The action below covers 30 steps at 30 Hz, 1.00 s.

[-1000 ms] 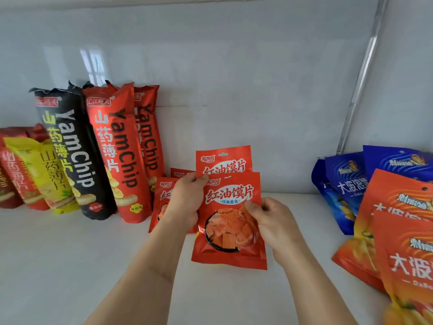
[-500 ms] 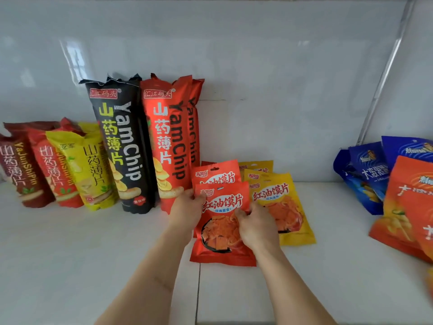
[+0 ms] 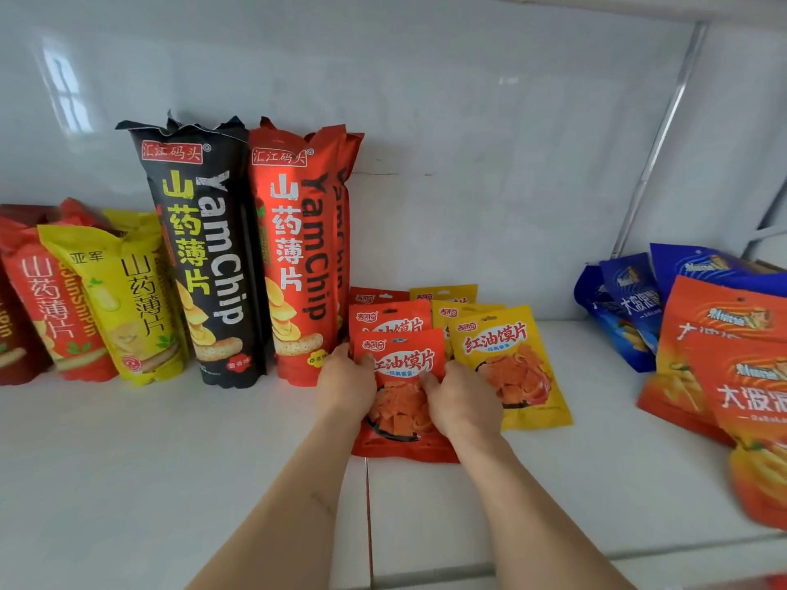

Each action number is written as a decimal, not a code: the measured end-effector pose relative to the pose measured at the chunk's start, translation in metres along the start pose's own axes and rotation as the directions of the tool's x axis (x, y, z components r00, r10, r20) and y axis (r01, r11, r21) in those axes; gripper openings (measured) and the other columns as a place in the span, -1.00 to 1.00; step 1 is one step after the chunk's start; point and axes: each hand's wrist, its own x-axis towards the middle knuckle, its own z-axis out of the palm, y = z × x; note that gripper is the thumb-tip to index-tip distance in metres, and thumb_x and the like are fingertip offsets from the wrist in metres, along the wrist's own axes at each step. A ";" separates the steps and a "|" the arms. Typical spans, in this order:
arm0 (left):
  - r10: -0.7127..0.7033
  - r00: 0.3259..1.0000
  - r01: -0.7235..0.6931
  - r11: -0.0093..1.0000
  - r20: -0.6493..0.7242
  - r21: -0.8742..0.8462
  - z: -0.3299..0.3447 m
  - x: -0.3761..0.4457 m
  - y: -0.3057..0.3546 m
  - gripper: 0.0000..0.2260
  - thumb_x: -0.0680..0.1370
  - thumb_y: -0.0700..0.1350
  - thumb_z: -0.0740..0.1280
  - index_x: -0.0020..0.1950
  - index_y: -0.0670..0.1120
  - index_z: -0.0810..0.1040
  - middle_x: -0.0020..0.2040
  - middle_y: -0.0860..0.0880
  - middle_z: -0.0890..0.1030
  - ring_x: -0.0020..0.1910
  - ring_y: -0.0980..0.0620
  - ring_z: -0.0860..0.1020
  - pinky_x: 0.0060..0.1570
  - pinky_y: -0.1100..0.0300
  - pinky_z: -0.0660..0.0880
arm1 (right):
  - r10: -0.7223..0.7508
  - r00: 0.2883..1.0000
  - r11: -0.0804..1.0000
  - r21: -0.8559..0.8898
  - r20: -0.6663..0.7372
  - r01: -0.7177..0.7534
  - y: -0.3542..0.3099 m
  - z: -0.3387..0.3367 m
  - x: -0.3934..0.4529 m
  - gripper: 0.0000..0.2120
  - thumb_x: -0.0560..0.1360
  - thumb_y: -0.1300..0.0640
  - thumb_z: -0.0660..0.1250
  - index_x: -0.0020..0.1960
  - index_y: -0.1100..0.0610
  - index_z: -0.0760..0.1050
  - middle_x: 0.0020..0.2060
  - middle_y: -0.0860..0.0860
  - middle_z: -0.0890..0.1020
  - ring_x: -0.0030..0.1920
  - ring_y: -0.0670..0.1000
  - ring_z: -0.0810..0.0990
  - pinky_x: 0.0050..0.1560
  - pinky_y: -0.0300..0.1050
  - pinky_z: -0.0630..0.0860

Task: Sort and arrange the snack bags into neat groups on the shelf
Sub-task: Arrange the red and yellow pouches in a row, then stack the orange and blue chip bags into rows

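A small red snack pouch [image 3: 402, 436] lies on the white shelf [image 3: 170, 462], at the front of a row of red pouches [image 3: 389, 319]. My left hand [image 3: 347, 379] grips its left edge near the top. My right hand [image 3: 462, 398] holds its right side, fingers curled onto the front. A row of matching yellow pouches [image 3: 511, 364] lies just to the right, touching it. Tall YamChip bags, black [image 3: 204, 249] and red [image 3: 298, 249], stand against the back wall to the left.
Shorter yellow [image 3: 123, 300] and red [image 3: 47, 304] yam bags lean at the far left. Blue bags [image 3: 630, 304] and orange bags [image 3: 724, 355] are piled at the right. A metal post [image 3: 656, 138] rises in the back right corner. The shelf's front edge runs along the bottom.
Both hands have brought the red pouch down from the air onto the shelf, in front of the other red pouches. The camera has swung right, bringing the yellow pouches into view.
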 end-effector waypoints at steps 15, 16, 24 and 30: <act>0.075 0.996 -0.066 0.983 -0.051 0.172 0.000 -0.003 0.001 -0.57 0.64 0.00 0.27 0.46 -0.14 0.39 0.38 -0.13 0.51 0.34 -0.17 0.49 0.29 -0.07 0.46 | -0.143 0.981 0.989 -0.066 -0.131 0.135 0.007 -0.024 0.008 -0.65 0.62 -0.14 0.17 0.13 0.14 0.48 0.02 0.06 0.63 0.05 0.14 0.61 -0.21 -0.09 0.32; 0.135 0.988 -0.113 0.964 -0.078 0.241 -0.001 -0.009 0.002 -0.58 0.64 0.00 0.26 0.46 -0.14 0.39 0.37 -0.13 0.50 0.34 -0.17 0.47 0.30 -0.08 0.44 | -0.167 0.976 0.985 -0.068 -0.143 0.158 0.009 -0.027 0.008 -0.65 0.63 -0.13 0.17 0.14 0.14 0.48 0.03 0.07 0.63 0.06 0.15 0.60 -0.20 -0.08 0.33; 0.623 0.782 -0.468 0.589 -0.002 0.658 0.036 -0.061 0.031 -0.75 0.55 -0.10 0.28 0.12 -0.20 0.63 0.12 -0.19 0.64 0.12 -0.28 0.59 0.03 -0.12 0.53 | -0.356 0.918 0.927 -0.190 -0.173 0.324 0.076 -0.068 -0.003 -0.81 0.61 0.08 0.17 0.11 0.11 0.50 0.00 0.06 0.61 0.00 0.17 0.61 -0.21 -0.04 0.40; 0.764 0.618 -0.645 0.357 0.186 0.676 0.120 -0.109 0.072 -0.86 0.50 -0.17 0.34 -0.06 -0.18 0.67 -0.02 -0.16 0.67 -0.02 -0.25 0.63 -0.10 -0.10 0.57 | -0.430 0.895 0.839 -0.421 -0.122 0.345 0.185 -0.128 -0.008 -0.81 0.63 0.08 0.14 0.09 0.15 0.48 -0.06 0.09 0.59 -0.11 0.18 0.63 -0.37 -0.09 0.23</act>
